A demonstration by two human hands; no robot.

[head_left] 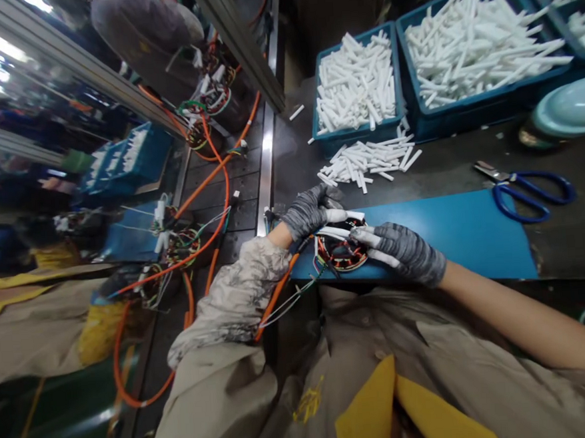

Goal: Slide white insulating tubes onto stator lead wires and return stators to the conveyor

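A round motor stator with copper windings and coloured wires lies on a blue mat at the table's near edge. My left hand, in a grey glove, grips its far left rim, fingers curled over white sleeved leads. My right hand, also gloved, pinches a white sleeve tube against the stator's right side. Orange and thin coloured leads trail from the stator down past my left sleeve.
A loose pile of white tubes lies beyond the mat. Two blue bins full of white tubes stand behind. Blue-handled scissors rest at right near a pale lid. More stators with orange wires sit on the conveyor at left.
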